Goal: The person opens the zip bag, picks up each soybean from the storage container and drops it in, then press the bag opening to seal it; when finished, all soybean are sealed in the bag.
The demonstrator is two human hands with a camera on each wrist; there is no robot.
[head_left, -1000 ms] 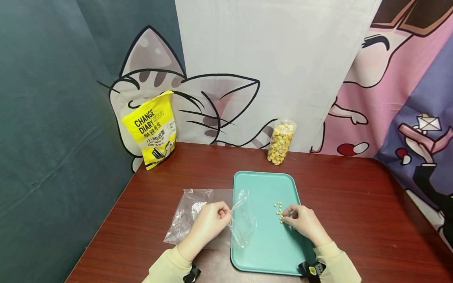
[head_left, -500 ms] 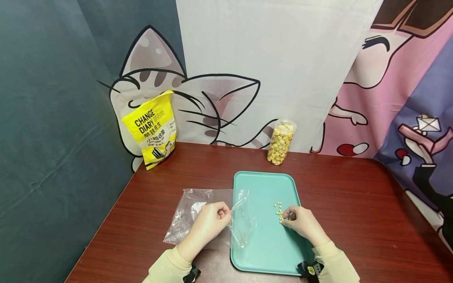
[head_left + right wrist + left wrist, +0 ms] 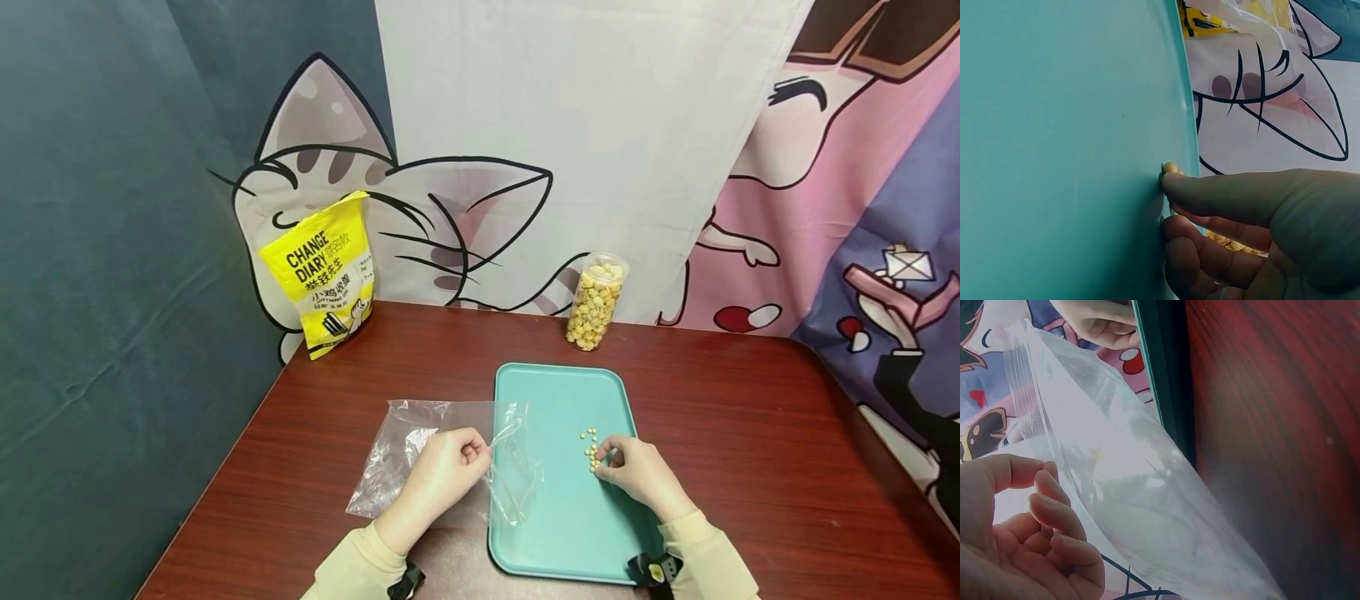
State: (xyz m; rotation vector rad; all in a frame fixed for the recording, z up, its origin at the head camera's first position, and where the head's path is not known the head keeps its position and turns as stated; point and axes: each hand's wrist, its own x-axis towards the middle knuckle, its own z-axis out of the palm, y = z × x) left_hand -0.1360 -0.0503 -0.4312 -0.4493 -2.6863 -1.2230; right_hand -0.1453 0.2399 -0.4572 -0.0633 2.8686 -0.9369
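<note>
pellets on the tray, bag held open and seemingly empty

the left hand [image 3: 442, 475] pinches the upper lip of a clear plastic bag [image 3: 408, 454], lifting it so the mouth gapes toward the teal tray [image 3: 558, 525]. the bag lies on the desk [image 3: 750, 467] just left of the tray, its open edge overlapping the tray's left rim. in the left wrist view the bag [image 3: 1122, 487] looks empty as far as can be told; no pellets show through the film.

the right hand [image 3: 637, 471] rests on the tray, fingers curled over a small cluster of yellow pellets [image 3: 591, 446] lying a little right of the tray's middle. in the right wrist view the fingertips [image 3: 1175, 184] press down on the tray floor with one pellet [image 3: 1170, 167] just at the tip of the upper finger and more beneath the palm; whether any is actually pinched i cannot tell.

judged from this, the work is at an early stage: a few pellets remain loose on the tray, and none is seen inside the bag.

behind the tray, at the desk's far edge, stands a clear jar [image 3: 596, 300] of larger yellow pieces; far to the tray's left rear leans a yellow pouch [image 3: 322, 275].
</note>
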